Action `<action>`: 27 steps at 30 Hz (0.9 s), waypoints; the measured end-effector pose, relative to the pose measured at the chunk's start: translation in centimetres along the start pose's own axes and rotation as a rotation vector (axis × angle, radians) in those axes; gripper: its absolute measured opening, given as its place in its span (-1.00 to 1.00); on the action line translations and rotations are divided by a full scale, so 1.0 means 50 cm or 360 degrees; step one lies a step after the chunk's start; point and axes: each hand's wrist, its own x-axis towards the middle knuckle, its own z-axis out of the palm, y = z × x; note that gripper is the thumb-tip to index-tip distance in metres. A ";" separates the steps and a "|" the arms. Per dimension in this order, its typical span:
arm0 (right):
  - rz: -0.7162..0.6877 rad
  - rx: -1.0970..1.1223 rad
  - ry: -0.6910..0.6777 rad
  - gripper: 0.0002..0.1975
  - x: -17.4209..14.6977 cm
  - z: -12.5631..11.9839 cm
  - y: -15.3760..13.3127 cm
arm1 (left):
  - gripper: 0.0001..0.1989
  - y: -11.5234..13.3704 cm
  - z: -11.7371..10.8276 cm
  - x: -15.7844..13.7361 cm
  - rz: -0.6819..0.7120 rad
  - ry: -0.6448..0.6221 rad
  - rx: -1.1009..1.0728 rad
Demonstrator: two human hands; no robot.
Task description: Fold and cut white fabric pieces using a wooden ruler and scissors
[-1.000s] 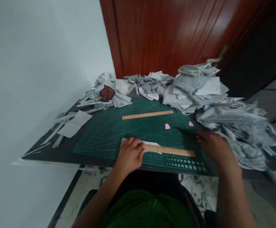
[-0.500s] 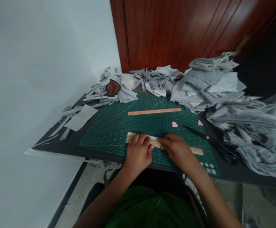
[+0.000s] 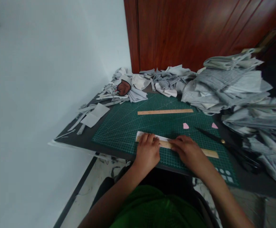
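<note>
Near the front edge of the green cutting mat (image 3: 118, 133), a wooden ruler (image 3: 210, 153) lies across a narrow white strip (image 3: 163, 138), probably cloth or paper. My left hand (image 3: 148, 150) is closed over the ruler's left part, fingers bent, with the strip's end showing past them. Farther right, my right hand (image 3: 189, 153) grips the ruler, thumb and fingers together at the strip's edge. The undersides of both hands are hidden. Beyond them, a second wooden ruler (image 3: 165, 111) lies flat on the mat.
Black-handled scissors (image 3: 223, 142) lie at the right, by two pink pieces (image 3: 185, 126). Grey fabric is piled (image 3: 230, 82) high at the back right. Scraps (image 3: 168, 77) and a brown, dark-edged piece (image 3: 124, 87) line the back. A pale sheet (image 3: 95, 115) rests at left.
The view has swung left, so everything sits farther right in the picture. My left fingers have drawn closer together, the thumb less visible. Both hands remain on the ruler.
</note>
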 end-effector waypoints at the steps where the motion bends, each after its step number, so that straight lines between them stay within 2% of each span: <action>1: -0.0021 0.0016 0.0006 -0.67 -0.001 0.002 0.005 | -0.80 0.000 0.001 -0.001 0.0003 -0.0003 -0.0003; 5: -0.0079 0.0057 0.0026 -0.66 -0.002 0.010 0.016 | -0.78 0.002 0.001 -0.004 0.0002 0.0000 0.0013; 13: 0.0055 -0.0118 0.0100 -0.75 0.003 0.024 -0.006 | -0.80 0.005 -0.004 -0.001 0.0041 -0.0052 0.0045; 20: 0.0093 -0.0025 0.0094 -0.76 -0.001 0.020 -0.006 | -0.80 -0.004 -0.003 -0.001 0.0054 -0.0058 -0.0068; 27: 0.0072 -0.0041 0.0101 -0.73 -0.003 0.019 0.003 | -0.84 0.002 -0.002 -0.001 0.0023 -0.0049 -0.0036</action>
